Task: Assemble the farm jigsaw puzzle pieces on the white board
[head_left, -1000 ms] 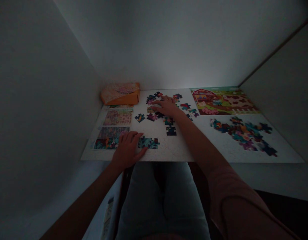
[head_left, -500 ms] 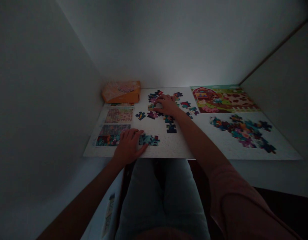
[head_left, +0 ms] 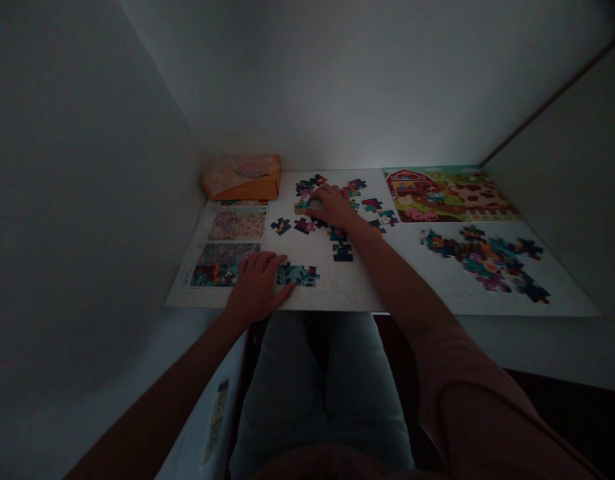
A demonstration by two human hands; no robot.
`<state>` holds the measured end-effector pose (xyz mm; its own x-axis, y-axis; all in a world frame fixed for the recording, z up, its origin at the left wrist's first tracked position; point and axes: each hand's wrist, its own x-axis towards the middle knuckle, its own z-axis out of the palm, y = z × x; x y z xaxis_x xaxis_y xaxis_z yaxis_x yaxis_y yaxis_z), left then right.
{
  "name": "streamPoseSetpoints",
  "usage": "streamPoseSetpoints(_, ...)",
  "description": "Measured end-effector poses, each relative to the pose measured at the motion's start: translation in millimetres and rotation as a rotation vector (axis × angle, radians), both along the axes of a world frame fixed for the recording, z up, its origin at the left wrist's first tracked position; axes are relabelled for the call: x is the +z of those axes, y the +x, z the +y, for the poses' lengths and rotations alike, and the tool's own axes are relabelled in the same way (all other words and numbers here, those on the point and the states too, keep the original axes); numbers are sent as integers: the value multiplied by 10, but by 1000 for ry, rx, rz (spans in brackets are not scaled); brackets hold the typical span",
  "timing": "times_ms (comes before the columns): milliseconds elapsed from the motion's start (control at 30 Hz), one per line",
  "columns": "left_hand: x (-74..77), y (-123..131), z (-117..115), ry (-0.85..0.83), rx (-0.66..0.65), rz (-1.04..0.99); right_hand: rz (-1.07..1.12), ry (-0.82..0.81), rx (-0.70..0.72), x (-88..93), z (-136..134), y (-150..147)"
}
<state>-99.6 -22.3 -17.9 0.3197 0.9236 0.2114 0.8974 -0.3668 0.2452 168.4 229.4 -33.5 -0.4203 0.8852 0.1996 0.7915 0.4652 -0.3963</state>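
Flat on the white table [head_left: 347, 292], my left hand [head_left: 257, 283] lies with thumb and fingers apart. It covers part of a printed picture sheet [head_left: 237, 222] and borders a short joined strip of teal puzzle pieces [head_left: 298, 275]. Farther back, my right hand [head_left: 332, 205] is over a loose group of puzzle pieces [head_left: 307, 185], its fingers spread and bent down among them. Whether its fingertips touch a piece is hidden. A dark puzzle piece [head_left: 342, 252] and a piece with an orange shape [head_left: 280, 227] lie near it.
An orange box [head_left: 244, 183] stands at the back left against the wall. At the back right lies a farm picture [head_left: 447, 197], with a heap of puzzle pieces [head_left: 487, 260] in front of it. Walls enclose the table at the back and sides.
The view has shifted slightly, moving the table a little up the picture. My right hand's fingers have moved slightly among the pieces. My left hand stays in place.
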Motion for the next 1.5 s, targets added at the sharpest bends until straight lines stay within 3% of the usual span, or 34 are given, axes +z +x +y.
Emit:
streamPoseSetpoints(267, -14, 1, 6, 16, -9, -18, 569, -136, 100, -47, 192, 75)
streamPoseSetpoints(400, -9, 3, 9, 25, -4, -30, 555, -146, 151, -74, 246, 147)
streamPoseSetpoints(500, -11, -4, 16, 23, -6, -30, 525, -35, 78, 8, 319, 283)
streamPoseSetpoints(700, -47, -17, 29, 33, -19, -32, 616, 115, -116, 229, 298, 1042)
streamPoseSetpoints(833, -81, -22, 40, 64, -18, -55, 393, 51, -121, 180, -20, 1689)
streamPoseSetpoints(967, -145, -58, 66, 122, -51, -52, 146, 39, -198, 85, -280, 2016)
streamPoseSetpoints(1067, -214, -102, 86, 160, -50, -42, -50, 45, -253, 63, -363, 2014)
streamPoseSetpoints(1167, -258, -142, 92, 156, -42, -19, -132, 42, -218, 60, -398, 1899)
streamPoseSetpoints(1500, -151, -176, 47, 121, -59, 72, -36, -89, 35, 105, -473, 1752)
